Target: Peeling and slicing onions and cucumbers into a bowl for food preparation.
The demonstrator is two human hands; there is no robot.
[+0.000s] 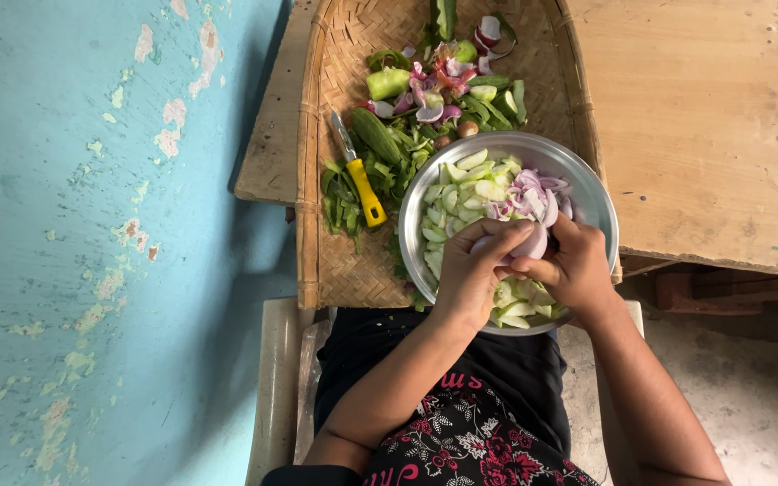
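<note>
Both hands work over a steel bowl (587, 184) full of pale green cucumber slices (461, 193) and purple onion slices (533, 193). My left hand (474, 270) and my right hand (574, 265) together hold a peeled purple onion piece (530, 243) above the bowl, fingers pressed on it. The bowl rests at the near edge of a woven bamboo tray (344, 261).
A yellow-handled knife (359, 175) lies on the tray beside a whole cucumber (375, 135), green peels (344, 202) and onion scraps (434, 90). The tray sits on a wooden board (704, 135). A turquoise floor (92, 270) lies to the left.
</note>
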